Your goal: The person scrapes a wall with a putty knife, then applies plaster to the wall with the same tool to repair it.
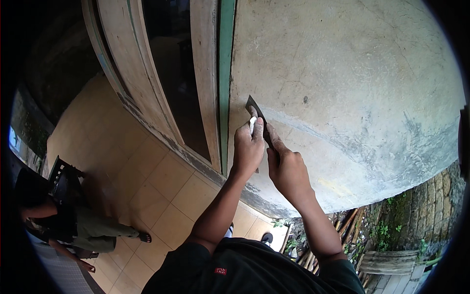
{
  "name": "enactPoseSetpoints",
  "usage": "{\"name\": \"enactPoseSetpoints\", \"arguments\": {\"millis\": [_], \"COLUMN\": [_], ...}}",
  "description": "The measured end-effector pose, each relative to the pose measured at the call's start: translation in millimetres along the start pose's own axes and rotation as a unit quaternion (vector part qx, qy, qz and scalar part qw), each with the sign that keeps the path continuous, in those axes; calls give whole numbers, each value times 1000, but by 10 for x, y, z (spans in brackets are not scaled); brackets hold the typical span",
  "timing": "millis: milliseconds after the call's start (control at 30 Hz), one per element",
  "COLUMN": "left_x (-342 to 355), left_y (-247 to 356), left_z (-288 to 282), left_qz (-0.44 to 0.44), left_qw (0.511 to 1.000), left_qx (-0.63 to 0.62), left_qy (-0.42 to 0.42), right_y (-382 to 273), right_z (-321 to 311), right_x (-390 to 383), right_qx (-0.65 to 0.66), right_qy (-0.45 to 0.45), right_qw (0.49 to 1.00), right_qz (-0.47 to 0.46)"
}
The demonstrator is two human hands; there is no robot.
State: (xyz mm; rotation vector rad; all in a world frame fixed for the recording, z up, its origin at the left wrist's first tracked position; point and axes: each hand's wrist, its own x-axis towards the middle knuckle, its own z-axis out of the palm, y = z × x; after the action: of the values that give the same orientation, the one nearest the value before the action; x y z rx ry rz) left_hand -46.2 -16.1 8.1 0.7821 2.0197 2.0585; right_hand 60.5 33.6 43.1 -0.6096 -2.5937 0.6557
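Dark shirt [240, 269], lower centre; mid-frame, right hand [290, 172] wraps a trowel [260, 115], forefinger [277, 139] extended, likely for control; left hand [248, 149], curled, apparently pinches something white [252, 126].

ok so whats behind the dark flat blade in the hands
The pale, stained wall shows along the edge of the dark blade. What lies directly behind the blade is covered, and the left hand and right hand hide more of the wall.

Blade [260, 112] on wall [342, 73], seemingly — doorframe [226, 88] left.
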Motion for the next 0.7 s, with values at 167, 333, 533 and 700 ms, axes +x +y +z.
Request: {"name": "enactPoseSetpoints", "arguments": {"millis": [167, 333, 533, 700], "left_x": [-210, -68, 90, -152], "left_y": [-44, 27, -1, -113], "left_z": [28, 12, -42, 52], "left_qz": [9, -5, 17, -10], "left_qw": [1000, 997, 997, 999], "left_qx": [-11, -69, -54, -39], "left_qy": [-20, -31, 46, -8], "right_y": [-145, -122, -120, -90], "right_z": [-182, -184, 75, -87], "right_x": [-189, -155, 37, -213], "right_qx": [25, 45, 35, 31], "right_qy": [-36, 9, 12, 1], "right_qw": [999, 999, 999, 999], "right_qz": [12, 6, -25, -22]}}
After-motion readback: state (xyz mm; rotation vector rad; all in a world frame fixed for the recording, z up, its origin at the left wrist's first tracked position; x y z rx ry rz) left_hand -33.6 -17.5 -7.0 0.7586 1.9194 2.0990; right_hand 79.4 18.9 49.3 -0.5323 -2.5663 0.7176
